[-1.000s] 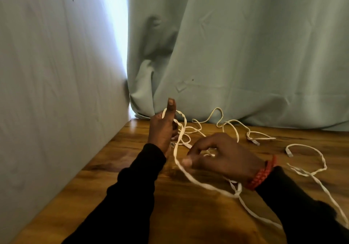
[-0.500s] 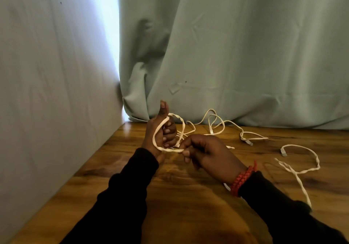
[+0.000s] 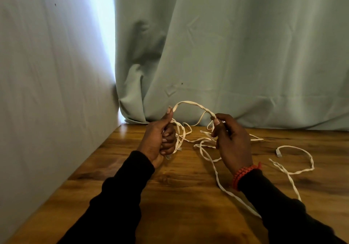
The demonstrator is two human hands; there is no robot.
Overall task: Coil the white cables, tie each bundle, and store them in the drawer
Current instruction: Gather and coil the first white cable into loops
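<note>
My left hand (image 3: 162, 138) is clenched round a few loops of the white cable (image 3: 190, 104), thumb up along the top to pin each turn as it arrives; a plug end hangs out just below the fist, near the table (image 3: 170, 206). My right hand (image 3: 233, 141) pinches the same cable between thumb and fingers to the right of the fist, and the stretch between the two arcs up in the air; I judge that arc is the turn about to be laid over the left hand, held high so it clears the loops already gathered.

From the right hand the cable drops to the table and runs toward me past the wrist with the red bracelet (image 3: 243, 175); more slack lies tangled between the hands, toward the far edge by the curtain (image 3: 245, 55), so I cannot tell how many cables are in that heap. A second cable (image 3: 302, 149) lies loose at the right, well apart from both hands, its plug lying free on the wood.

I read this as early coiling of the first bundle; nothing is tied and no drawer is in view. The cable looks flat and twisted along its length, so I would expect it to kink or spring off the fist unless each turn is straightened while feeding.
</note>
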